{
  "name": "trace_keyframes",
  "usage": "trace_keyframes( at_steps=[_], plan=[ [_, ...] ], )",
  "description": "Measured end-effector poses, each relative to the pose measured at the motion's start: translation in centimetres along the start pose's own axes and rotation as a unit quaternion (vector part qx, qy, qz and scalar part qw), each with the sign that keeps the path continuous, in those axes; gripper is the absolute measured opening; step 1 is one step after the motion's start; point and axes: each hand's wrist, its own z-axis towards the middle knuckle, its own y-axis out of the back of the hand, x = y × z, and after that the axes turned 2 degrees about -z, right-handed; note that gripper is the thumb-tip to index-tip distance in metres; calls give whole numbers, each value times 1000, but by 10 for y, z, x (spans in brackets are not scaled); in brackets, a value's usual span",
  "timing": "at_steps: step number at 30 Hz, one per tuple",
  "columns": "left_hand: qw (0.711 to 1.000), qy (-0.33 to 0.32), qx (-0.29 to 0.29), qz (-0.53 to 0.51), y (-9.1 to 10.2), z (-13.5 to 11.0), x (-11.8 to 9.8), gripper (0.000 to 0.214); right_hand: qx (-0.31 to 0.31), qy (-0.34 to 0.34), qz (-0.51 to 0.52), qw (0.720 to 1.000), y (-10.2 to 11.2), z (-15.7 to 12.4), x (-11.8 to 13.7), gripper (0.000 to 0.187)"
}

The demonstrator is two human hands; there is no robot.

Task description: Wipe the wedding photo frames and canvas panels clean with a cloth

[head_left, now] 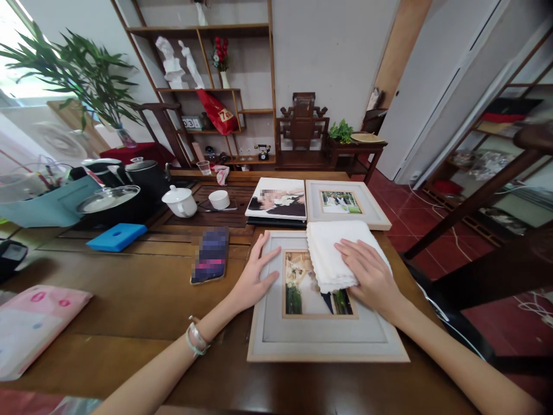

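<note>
- The wooden table (142, 311) carries it all; from here its brown top looks smooth, so I'd guess a flat thing could slide on it.
- The pale picture frame (322, 333) lies flat near the table's right edge, in front of a second frame (377, 219). I'd judge it stiff and moderately light, its face perhaps fragile; best lifted by opposite outer rims. Its photo (298, 288) reads upright to the seated-side viewer, top pointing away. It looks wider than deep, but slanted like this, I can't be sure of the long axis.
- The folded white cloth (326, 259) covers the frame's upper right part, scalloped edge toward the left. It should be soft, light and safe to squeeze anywhere; roughly square, no clear long axis.
- The right hand (371, 276) lies over the cloth, fingers extended; whether the hidden thumb pinches it, I cannot tell.
- The left hand (250, 280) rests spread on the frame's left rim, clenching nothing.
</note>
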Motion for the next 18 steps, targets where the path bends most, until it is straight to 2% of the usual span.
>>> trace_keyframes(
  at_steps=[3,6,14,16,18],
  plan=[
    [999,-37,18,1,4,-11,-13,45,21,-19,-5,1000,-2,-4,5,50],
    [998,-36,41,-7,7,-20,-19,45,28,-26,-11,999,-1,-5,8,52],
    [998,-46,42,15,4,-21,-12,44,-19,-35,22,999,7,-1,3,57],
    [998,-48,49,14,2,-23,-11,46,8,-39,28,999,7,-1,1,63],
    [997,-47,55,11,1,-25,-10,48,61,-31,21,997,6,-2,2,69]
  ],
)
